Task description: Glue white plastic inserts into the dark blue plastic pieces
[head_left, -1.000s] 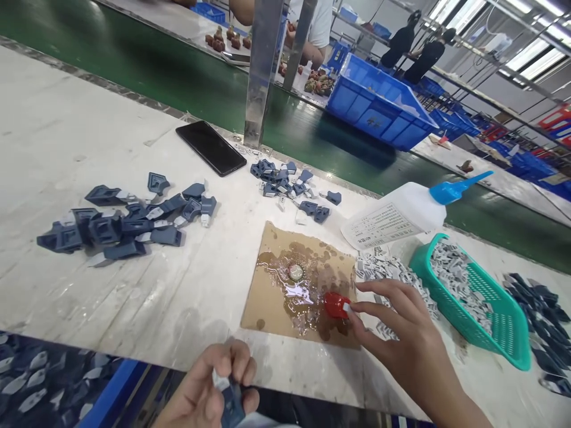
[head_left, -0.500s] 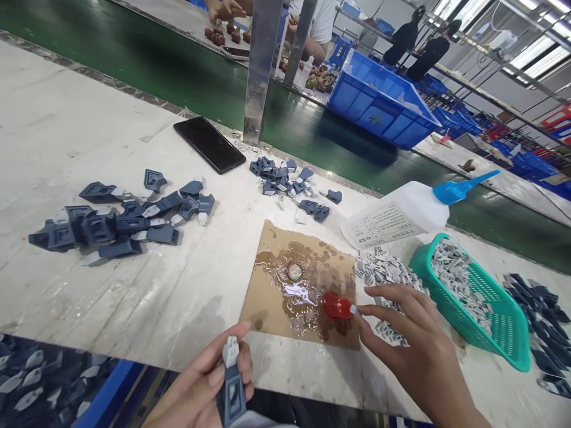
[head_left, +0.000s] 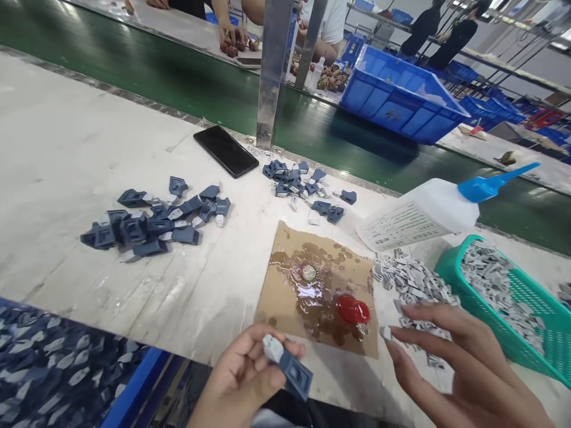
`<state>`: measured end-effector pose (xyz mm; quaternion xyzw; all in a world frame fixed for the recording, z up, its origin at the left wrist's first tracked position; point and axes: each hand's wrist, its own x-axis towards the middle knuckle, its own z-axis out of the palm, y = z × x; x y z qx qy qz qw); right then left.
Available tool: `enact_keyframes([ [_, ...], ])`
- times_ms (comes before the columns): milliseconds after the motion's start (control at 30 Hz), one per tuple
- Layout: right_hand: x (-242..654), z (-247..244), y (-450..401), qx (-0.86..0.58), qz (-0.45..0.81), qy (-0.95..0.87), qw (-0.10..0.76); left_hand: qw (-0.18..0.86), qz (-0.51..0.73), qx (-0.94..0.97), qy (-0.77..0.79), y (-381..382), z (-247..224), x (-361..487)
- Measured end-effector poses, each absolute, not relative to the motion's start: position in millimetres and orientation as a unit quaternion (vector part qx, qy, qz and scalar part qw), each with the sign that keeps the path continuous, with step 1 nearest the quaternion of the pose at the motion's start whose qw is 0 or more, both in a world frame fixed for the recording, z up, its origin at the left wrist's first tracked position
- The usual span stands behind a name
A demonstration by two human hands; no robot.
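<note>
Between the thumb and fingers of my left hand [head_left: 250, 374] is a dark blue plastic piece [head_left: 297, 375] with a light grey tip, tilted over the table's front edge. My right hand [head_left: 459, 356] is beside the loose grey parts [head_left: 413, 279], its thumb and forefinger pinched on a small light grey part [head_left: 386, 333]. Left of it lies a brown cardboard sheet [head_left: 279, 285], wet with clear liquid, bearing a round object [head_left: 308, 273] and a glossy red blob [head_left: 352, 310]. A white bottle with a blue nozzle [head_left: 423, 211] leans behind the grey parts.
Assembled blue-grey pieces [head_left: 147, 229] lie at left, more [head_left: 294, 178] near a black phone [head_left: 226, 151]. A green basket [head_left: 517, 333] holds grey parts. Beyond are a metal post [head_left: 269, 77], a green belt [head_left: 178, 77], a blue crate [head_left: 397, 107] and other people. A filled bin sits lower left.
The view has shifted, so the table's things appear further right. My left hand has turned the blue piece to point down-right. My right hand has moved away from the red blob toward the grey parts.
</note>
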<state>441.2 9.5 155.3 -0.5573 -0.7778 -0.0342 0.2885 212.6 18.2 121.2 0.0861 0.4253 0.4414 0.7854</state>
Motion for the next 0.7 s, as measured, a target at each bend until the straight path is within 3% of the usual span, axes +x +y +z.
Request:
enact_keyframes([
  [267,413.2,142.9,6.8,-0.450,0.060,-0.842,0.291,0.767,0.457,0.148,0.425,16.2,118.8,223.7],
  [700,400.6,150.2,13.3,-0.417,0.024,-0.866,0.274,0.748,0.491,0.201,0.399,14.2,124.2,226.0],
])
